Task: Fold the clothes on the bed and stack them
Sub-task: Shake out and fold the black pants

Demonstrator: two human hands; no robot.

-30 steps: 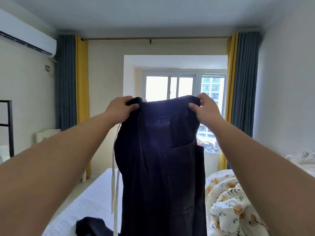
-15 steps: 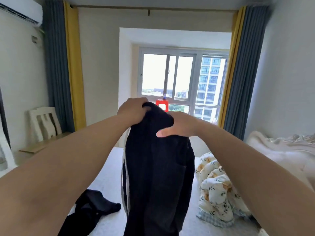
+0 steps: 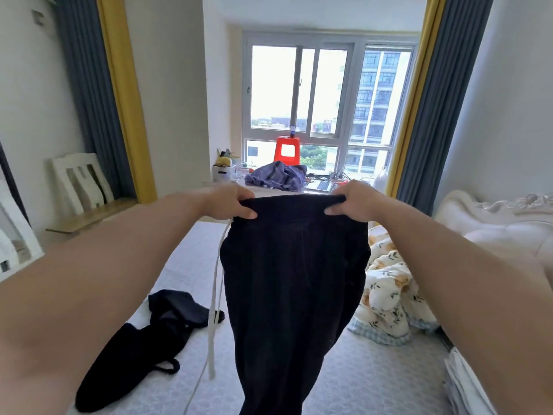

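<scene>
Dark navy trousers (image 3: 293,289) hang in the air over the bed (image 3: 374,369), held up by the waistband. My left hand (image 3: 230,202) grips the left end of the waistband, my right hand (image 3: 353,202) grips the right end. White drawstrings (image 3: 214,313) dangle from the left side of the waist. A second dark garment (image 3: 155,333) lies crumpled on the bed at the lower left.
A floral quilt (image 3: 389,292) is bunched on the right of the bed beside a white headboard (image 3: 490,223). A blue cloth (image 3: 278,176) and an orange stool (image 3: 287,149) sit at the window sill. White folded fabric (image 3: 466,384) lies at the lower right.
My hands came together at the waistband, then spread apart again, now stretching the waist out flat. The view has tilted down, so more of the bed shows.
</scene>
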